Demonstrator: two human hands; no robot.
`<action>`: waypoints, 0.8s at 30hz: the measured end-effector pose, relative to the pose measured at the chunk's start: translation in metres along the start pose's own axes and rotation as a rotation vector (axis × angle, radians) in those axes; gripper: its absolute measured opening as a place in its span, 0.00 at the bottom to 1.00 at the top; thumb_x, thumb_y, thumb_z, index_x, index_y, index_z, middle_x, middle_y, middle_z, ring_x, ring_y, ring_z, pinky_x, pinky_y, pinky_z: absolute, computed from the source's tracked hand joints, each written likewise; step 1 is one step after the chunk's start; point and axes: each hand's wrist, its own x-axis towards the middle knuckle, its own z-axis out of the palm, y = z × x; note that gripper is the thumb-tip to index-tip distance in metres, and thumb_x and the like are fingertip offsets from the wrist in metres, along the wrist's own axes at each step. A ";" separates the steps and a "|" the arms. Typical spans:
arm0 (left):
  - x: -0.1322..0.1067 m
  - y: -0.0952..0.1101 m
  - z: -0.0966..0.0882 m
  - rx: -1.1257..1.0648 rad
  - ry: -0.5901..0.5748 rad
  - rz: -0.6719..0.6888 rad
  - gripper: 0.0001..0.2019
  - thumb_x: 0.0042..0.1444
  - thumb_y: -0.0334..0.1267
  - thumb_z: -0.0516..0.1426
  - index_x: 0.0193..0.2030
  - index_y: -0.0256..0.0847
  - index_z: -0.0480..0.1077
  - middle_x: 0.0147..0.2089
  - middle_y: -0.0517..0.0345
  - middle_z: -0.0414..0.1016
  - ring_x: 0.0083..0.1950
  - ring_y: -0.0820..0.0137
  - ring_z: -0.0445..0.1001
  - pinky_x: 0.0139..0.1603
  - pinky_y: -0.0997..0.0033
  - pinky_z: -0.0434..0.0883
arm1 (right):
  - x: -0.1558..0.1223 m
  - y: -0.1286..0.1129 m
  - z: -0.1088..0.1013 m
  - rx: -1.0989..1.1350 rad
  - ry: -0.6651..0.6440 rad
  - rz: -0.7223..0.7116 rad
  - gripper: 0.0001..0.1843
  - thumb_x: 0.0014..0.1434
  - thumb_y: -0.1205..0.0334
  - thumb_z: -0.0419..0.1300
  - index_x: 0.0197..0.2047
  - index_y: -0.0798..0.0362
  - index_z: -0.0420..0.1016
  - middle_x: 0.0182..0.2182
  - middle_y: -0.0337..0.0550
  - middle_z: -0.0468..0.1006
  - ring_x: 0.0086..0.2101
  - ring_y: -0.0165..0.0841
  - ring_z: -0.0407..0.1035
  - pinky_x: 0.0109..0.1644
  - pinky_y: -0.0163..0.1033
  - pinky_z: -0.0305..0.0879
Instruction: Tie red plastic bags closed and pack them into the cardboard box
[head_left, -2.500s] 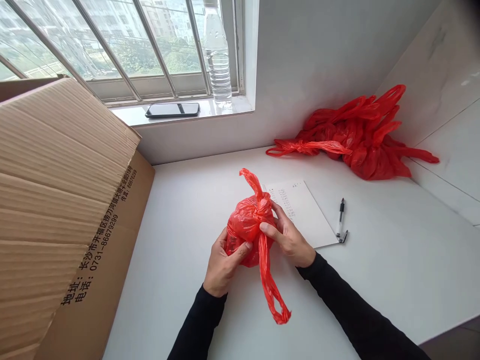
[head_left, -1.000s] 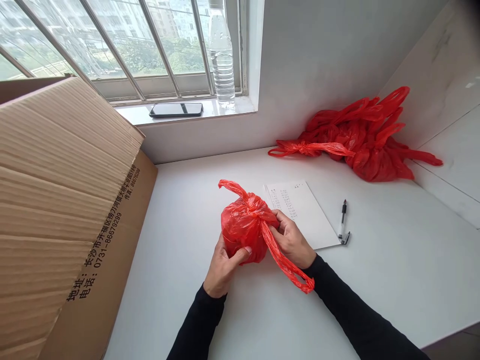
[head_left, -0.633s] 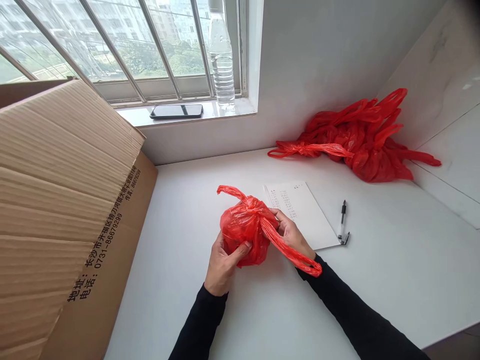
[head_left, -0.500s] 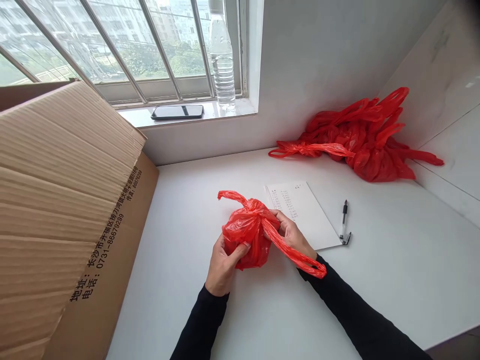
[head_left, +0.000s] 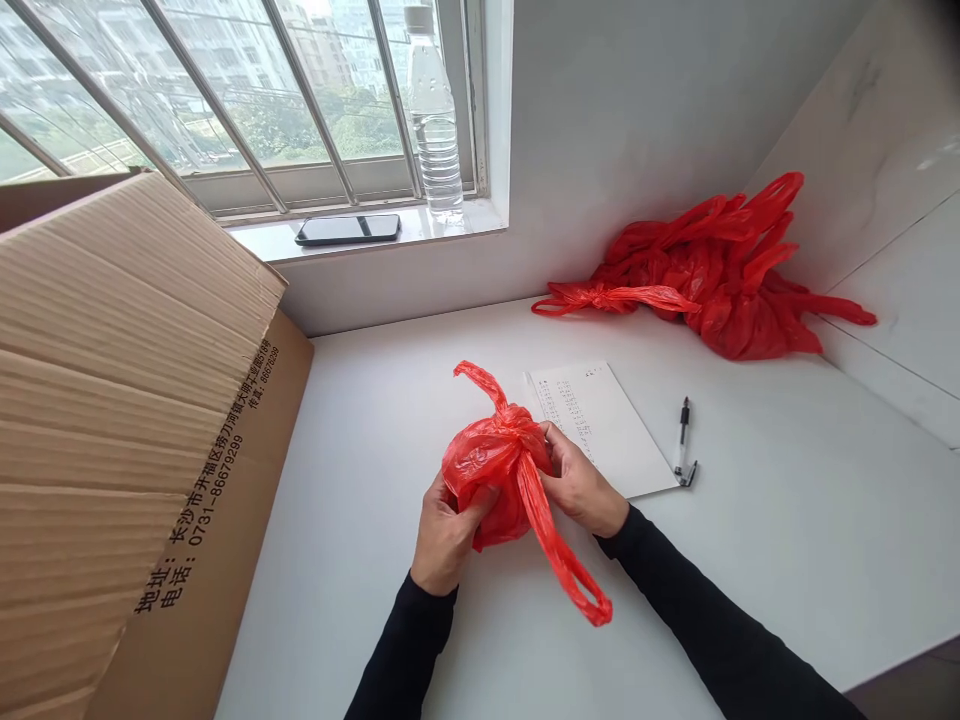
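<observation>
Between my two hands is a red plastic bag (head_left: pixel 487 460), knotted at the top and bulging around contents I cannot make out. One handle loop sticks up to the back, and the other hangs down toward the front right. My left hand (head_left: pixel 448 535) grips the bag's left side, its thumb lying across the front. On the right side, my right hand (head_left: pixel 581 480) holds the bag, with some fingers hidden behind the plastic. A notepad (head_left: pixel 630 440) with handwritten columns lies just beyond my right hand. Beside it are a black pen (head_left: pixel 683 432) and its cap (head_left: pixel 688 474).
A large cardboard box (head_left: pixel 277 440) with open flaps stands at the left. Several knotted red plastic bags (head_left: pixel 720 280) are heaped against the wall at the back right. On the windowsill are a phone (head_left: pixel 349 230) and a water bottle (head_left: pixel 437 130). The white table (head_left: pixel 787 520) extends rightward.
The bag has turned and tilted slightly in my hands. Its front handle loop has swung down and left, off my right wrist; the back loop now points more upward. The view has shifted slightly.
</observation>
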 end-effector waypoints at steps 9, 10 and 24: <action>-0.001 -0.003 -0.001 -0.034 0.060 0.018 0.14 0.48 0.42 0.69 0.42 0.42 0.77 0.39 0.54 0.80 0.43 0.59 0.77 0.43 0.65 0.74 | 0.000 -0.004 0.006 -0.097 0.040 -0.080 0.10 0.58 0.58 0.65 0.39 0.49 0.68 0.33 0.36 0.72 0.33 0.32 0.66 0.40 0.37 0.65; -0.001 -0.003 -0.002 -0.017 0.053 0.024 0.15 0.48 0.41 0.69 0.43 0.43 0.76 0.40 0.54 0.80 0.43 0.59 0.77 0.44 0.65 0.74 | 0.001 -0.004 0.007 -0.111 0.034 -0.104 0.09 0.58 0.59 0.65 0.39 0.49 0.69 0.34 0.36 0.73 0.35 0.33 0.66 0.42 0.38 0.66; 0.003 -0.002 -0.002 -0.076 0.094 0.000 0.14 0.50 0.45 0.69 0.41 0.43 0.77 0.38 0.57 0.78 0.35 0.66 0.75 0.34 0.71 0.73 | 0.000 -0.004 0.006 -0.100 -0.031 -0.174 0.06 0.64 0.65 0.56 0.45 0.48 0.68 0.38 0.38 0.72 0.38 0.33 0.67 0.47 0.39 0.64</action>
